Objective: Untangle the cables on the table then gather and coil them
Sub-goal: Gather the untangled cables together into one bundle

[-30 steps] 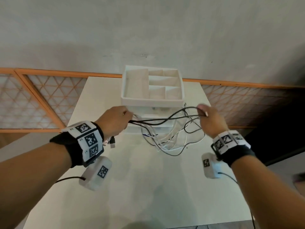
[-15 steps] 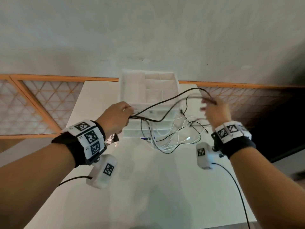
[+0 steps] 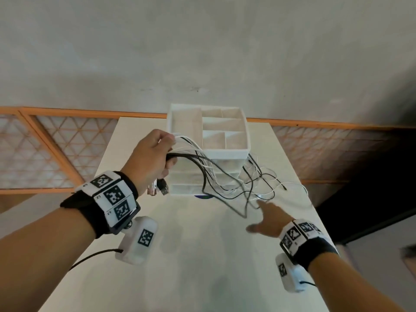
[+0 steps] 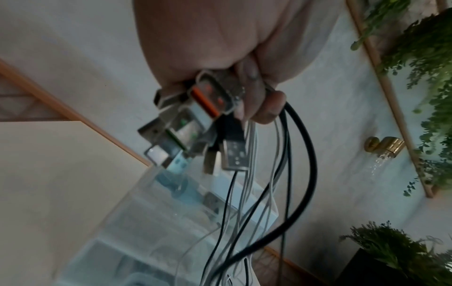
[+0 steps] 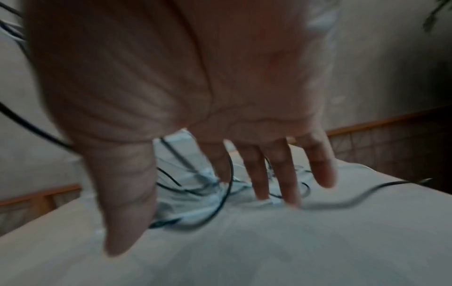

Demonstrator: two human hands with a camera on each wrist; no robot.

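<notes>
My left hand [image 3: 153, 158] grips the bundled cables [image 3: 216, 174] at 11 o'clock; my right hand [image 3: 269, 218], fingers spread, reaches over loose strands on the bench [image 3: 202, 255].

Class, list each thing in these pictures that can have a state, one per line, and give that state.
Left hand: raised, gripping the cables near their plug ends.
Right hand: open, fingers spread, reaching down to the loose cables on the table.
Cables: black and white, tangled, hanging from the left hand to the table.
USB plugs: bunched together below the left hand's grip.
Organizer box: top compartments empty.
Table: carries the box and the cable ends.
</notes>
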